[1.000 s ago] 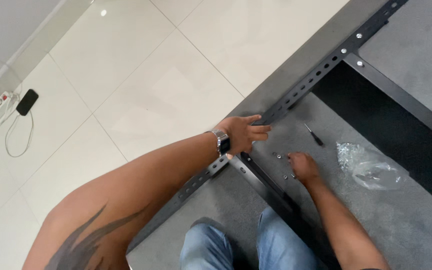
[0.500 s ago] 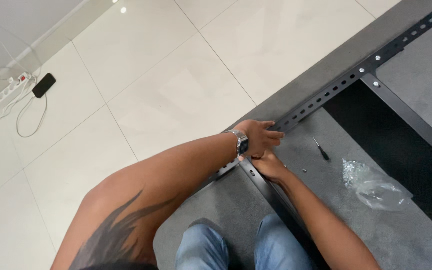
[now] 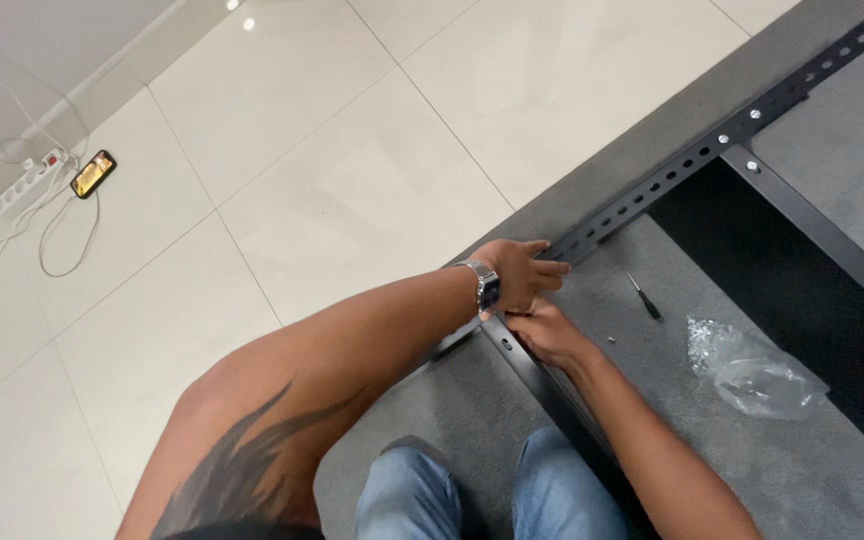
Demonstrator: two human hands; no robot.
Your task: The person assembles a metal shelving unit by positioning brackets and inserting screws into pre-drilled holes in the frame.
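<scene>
My left hand (image 3: pixel 518 270), with a wristwatch on the wrist, rests on the black perforated metal rail (image 3: pixel 692 160) where a second black bar (image 3: pixel 542 375) meets it, fingers laid along the rail. My right hand (image 3: pixel 542 332) is pressed up against that same joint just below the left hand, fingers curled together; what it pinches is hidden. Both hands touch each other over the corner of the frame, which lies on a grey carpet (image 3: pixel 652 400).
A small screwdriver (image 3: pixel 643 297) and a loose screw (image 3: pixel 611 340) lie on the carpet right of my hands. A clear plastic bag (image 3: pixel 747 365) of hardware sits further right. A power strip (image 3: pixel 24 182) with a phone (image 3: pixel 93 173) lies on the tiled floor, far left.
My right hand left the carpet near the loose screws and came up to the frame joint beside my left hand. The view shifted slightly right and down.
</scene>
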